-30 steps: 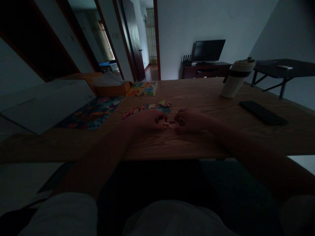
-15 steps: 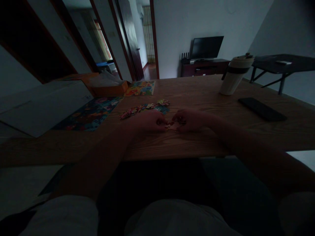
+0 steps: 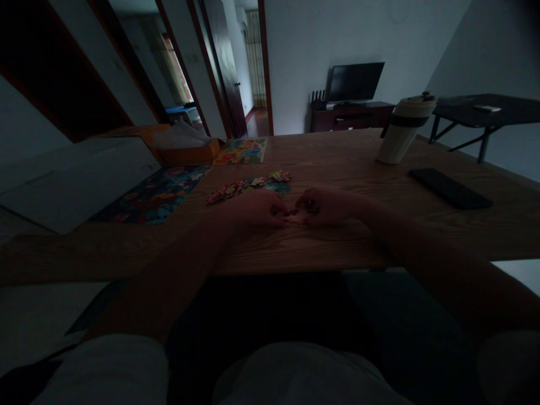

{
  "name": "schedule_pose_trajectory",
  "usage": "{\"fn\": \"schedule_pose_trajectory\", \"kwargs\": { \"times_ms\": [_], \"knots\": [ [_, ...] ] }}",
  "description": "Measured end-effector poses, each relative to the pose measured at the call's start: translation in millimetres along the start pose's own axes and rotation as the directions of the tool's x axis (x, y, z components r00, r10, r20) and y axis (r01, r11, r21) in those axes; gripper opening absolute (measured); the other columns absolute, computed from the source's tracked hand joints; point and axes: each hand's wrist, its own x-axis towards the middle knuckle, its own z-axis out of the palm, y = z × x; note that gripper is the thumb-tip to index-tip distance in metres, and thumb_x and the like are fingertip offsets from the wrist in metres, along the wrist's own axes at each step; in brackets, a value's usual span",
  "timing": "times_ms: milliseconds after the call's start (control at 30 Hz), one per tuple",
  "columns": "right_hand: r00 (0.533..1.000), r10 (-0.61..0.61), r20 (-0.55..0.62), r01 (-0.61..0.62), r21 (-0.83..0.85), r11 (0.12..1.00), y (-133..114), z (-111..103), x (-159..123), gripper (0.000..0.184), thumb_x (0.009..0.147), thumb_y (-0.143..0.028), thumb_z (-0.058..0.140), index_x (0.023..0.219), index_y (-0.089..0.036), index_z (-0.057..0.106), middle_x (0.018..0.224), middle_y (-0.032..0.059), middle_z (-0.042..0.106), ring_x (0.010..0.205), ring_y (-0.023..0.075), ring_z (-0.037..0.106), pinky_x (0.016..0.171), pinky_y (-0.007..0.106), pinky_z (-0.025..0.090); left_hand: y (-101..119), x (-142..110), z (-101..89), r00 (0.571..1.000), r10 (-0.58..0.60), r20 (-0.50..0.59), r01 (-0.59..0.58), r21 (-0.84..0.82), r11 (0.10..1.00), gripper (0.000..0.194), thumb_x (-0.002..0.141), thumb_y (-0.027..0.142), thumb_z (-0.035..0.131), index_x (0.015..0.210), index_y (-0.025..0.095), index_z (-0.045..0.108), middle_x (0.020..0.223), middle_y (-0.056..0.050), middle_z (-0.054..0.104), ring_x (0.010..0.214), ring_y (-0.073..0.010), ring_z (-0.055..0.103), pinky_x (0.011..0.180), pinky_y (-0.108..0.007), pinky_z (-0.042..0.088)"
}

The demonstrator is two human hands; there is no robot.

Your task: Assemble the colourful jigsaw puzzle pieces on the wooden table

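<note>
On the wooden table (image 3: 329, 169) my left hand (image 3: 264, 209) and my right hand (image 3: 324, 206) meet close together, fingers curled in and tips nearly touching. Between their fingertips sit small jigsaw puzzle pieces (image 3: 294, 220), dim and mostly covered by the fingers. Each hand is closed in a pinch on a piece at its own side. Just beyond my left hand lies a loose heap of jigsaw pieces (image 3: 230, 191) in mixed colours, with a smaller clump of pieces (image 3: 280, 176) at its right end.
Left of the heap are a dark picture sheet (image 3: 158, 194), a brighter picture sheet (image 3: 247, 151), a white box (image 3: 80, 174) and an orange box (image 3: 189, 153). To the right stand a pale tumbler (image 3: 400, 132) and a black phone (image 3: 449, 187). The table's front edge (image 3: 274, 269) runs near my body.
Both hands stay almost in place. The fingertips shift slightly, and less of the pieces between them shows now.
</note>
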Motion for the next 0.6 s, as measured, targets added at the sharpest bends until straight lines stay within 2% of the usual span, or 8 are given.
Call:
{"fn": "schedule_pose_trajectory", "kwargs": {
  "times_ms": [233, 433, 600],
  "knots": [
    [0.999, 0.050, -0.007, -0.050, -0.010, 0.999, 0.3, -0.1, -1.0, 0.039, 0.075, -0.035, 0.075, 0.112, -0.023, 0.076, 0.106, 0.0073, 0.075, 0.085, 0.0242, 0.068, 0.072, 0.033, 0.050, -4.3, 1.3, 1.4, 1.000, 0.020, 0.012, -0.020, 0.010, 1.000, 0.023, 0.084, 0.040, 0.062, 0.087, 0.023, 0.076, 0.086, -0.003, 0.071, 0.076, -0.0185, 0.062, 0.071, -0.030, 0.041],
    [0.999, 0.038, -0.030, -0.038, -0.021, 0.999, 5.3, 1.4, 0.1, 0.040, 0.074, -0.035, 0.077, 0.113, -0.024, 0.076, 0.105, 0.0069, 0.076, 0.084, 0.0240, 0.068, 0.072, 0.033, 0.050, -2.0, -0.1, 0.2, 1.000, -0.005, 0.021, 0.005, 0.000, 1.000, 0.021, 0.084, 0.036, 0.061, 0.089, 0.022, 0.076, 0.082, -0.002, 0.070, 0.070, -0.0163, 0.060, 0.065, -0.028, 0.038],
    [1.000, 0.015, -0.017, -0.016, -0.040, 0.999, 8.4, 1.7, 1.2, 0.041, 0.076, -0.035, 0.075, 0.115, -0.023, 0.075, 0.104, 0.0066, 0.075, 0.083, 0.0231, 0.068, 0.071, 0.032, 0.050, 1.4, -0.6, 1.7, 0.999, 0.038, 0.005, -0.038, 0.028, 0.999, 0.027, 0.088, 0.038, 0.060, 0.098, 0.020, 0.077, 0.087, -0.004, 0.071, 0.073, -0.0170, 0.059, 0.069, -0.028, 0.039]
  ]
}}
